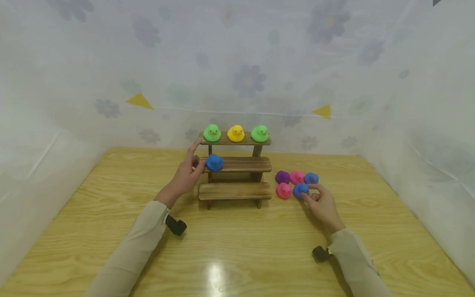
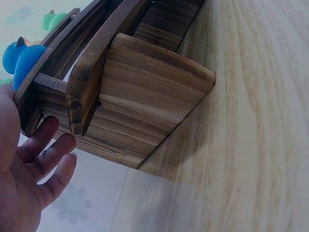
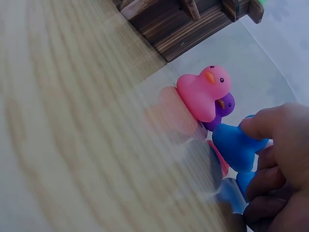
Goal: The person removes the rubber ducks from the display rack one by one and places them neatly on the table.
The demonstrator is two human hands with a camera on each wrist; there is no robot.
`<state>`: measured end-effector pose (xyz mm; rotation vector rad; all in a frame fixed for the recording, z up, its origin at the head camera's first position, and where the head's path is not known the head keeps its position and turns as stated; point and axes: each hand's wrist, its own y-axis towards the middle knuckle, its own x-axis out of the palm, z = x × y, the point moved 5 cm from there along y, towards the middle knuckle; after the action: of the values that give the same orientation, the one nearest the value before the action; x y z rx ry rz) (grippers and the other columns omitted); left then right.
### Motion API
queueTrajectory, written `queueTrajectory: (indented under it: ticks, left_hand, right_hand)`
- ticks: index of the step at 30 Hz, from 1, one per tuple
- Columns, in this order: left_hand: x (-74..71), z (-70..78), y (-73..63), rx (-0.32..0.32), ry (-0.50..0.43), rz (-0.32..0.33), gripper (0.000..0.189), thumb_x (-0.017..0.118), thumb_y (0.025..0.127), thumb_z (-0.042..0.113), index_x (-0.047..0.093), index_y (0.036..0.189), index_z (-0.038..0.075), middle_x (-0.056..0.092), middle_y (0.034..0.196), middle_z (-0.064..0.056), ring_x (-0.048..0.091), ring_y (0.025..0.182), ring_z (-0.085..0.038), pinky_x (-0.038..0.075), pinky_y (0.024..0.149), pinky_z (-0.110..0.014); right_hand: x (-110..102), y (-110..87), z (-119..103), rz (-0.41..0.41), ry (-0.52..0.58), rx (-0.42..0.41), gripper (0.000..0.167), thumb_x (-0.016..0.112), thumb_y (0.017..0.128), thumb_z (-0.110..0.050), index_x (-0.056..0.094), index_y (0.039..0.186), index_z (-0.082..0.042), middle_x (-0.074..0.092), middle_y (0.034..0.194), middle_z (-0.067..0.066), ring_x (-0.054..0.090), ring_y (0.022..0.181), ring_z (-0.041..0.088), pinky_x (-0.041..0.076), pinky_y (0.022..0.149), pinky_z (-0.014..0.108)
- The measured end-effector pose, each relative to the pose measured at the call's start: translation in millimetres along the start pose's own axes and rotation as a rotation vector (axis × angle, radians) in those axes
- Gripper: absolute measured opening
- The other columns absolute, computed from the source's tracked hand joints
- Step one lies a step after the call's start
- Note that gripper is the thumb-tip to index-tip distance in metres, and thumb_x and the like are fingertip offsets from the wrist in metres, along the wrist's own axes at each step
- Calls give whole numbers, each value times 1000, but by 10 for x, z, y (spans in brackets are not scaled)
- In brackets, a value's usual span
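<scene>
With thumb and fingers, my right hand [image 1: 324, 207] pinches a blue rubber duck [image 3: 235, 146] at the front right of a small duck group. Whether that duck is off the table cannot be told. My left hand [image 1: 185, 175] is at the left end of a three-tier wooden stand [image 1: 235, 192], index finger by the top shelf and thumb by the middle one. Beside that thumb a blue duck [image 1: 215, 163] sits on the middle shelf. In the left wrist view, the other fingers [image 2: 55, 154] are spread and loosely bent, holding nothing.
On the top shelf sit a green duck [image 1: 212, 133], a yellow duck [image 1: 236, 134] and another green duck [image 1: 259, 134]. Around the right hand are a purple duck [image 1: 283, 177], two pink ducks [image 1: 284, 191] and another blue duck [image 1: 311, 178]. A flowered curtain [image 1: 248, 53] encloses the table.
</scene>
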<state>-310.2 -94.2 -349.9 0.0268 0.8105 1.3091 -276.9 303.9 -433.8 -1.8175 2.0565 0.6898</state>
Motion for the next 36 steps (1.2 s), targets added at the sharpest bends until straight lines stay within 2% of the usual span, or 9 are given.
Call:
queueTrajectory:
  ticks: [6, 12, 18, 25, 29, 33, 36]
  left_hand:
    - [85, -291, 43, 20, 0, 23, 63, 43, 102, 6, 10, 155, 9, 50, 76, -11, 44, 65, -16, 41, 60, -30]
    - [68, -351, 32, 9, -20, 31, 64, 43, 103, 12, 9, 156, 23, 49, 76, -8, 44, 64, -16, 41, 60, -30]
    - [13, -362, 14, 13, -5, 46, 64, 43, 102, 10, 10, 156, 21, 50, 76, -8, 45, 65, -16, 42, 61, -31]
    - [18, -321, 46, 6, -1, 30, 63, 43, 102, 8, 10, 156, 13, 51, 77, -10, 44, 65, -16, 40, 61, -31]
    - [-15, -107, 31, -2, -7, 13, 61, 42, 101, 1, 11, 154, 2, 50, 76, -14, 43, 64, -16, 40, 61, -29]
    - [-34, 71, -2, -7, -36, -2, 60, 43, 101, 0, 13, 153, -1, 49, 76, -12, 41, 64, -13, 39, 58, -25]
    - [-25, 65, -9, -9, -48, 2, 60, 43, 101, 2, 14, 153, 1, 49, 76, -12, 42, 64, -12, 40, 58, -25]
  right_hand:
    - [-1, -5, 40, -18, 29, -3, 37, 64, 92, -10, 53, 123, 5, 38, 55, -8, 33, 45, 1, 30, 42, 19]
    - [7, 27, -15, -35, -46, -29, 40, 67, 90, -9, 53, 124, 8, 42, 57, -5, 36, 47, 2, 33, 45, 19]
    - [25, 66, -73, -73, -51, -31, 44, 65, 92, -13, 48, 128, 8, 42, 58, -7, 36, 48, 0, 32, 45, 19]
    - [-5, 42, -139, -62, -59, -2, 41, 58, 97, -17, 46, 130, 5, 39, 58, -6, 33, 45, 2, 31, 42, 20]
    - [-22, 29, -218, -47, -86, -17, 41, 56, 98, -19, 46, 130, 4, 41, 62, -2, 35, 47, 3, 32, 43, 21]
    - [-27, -3, -306, -31, -97, -64, 39, 55, 98, -17, 47, 129, 6, 42, 64, -1, 36, 48, 3, 34, 44, 22]
    - [-12, -26, -382, -17, -79, -124, 36, 55, 98, -12, 48, 127, 8, 41, 61, -4, 34, 47, 2, 33, 42, 22]
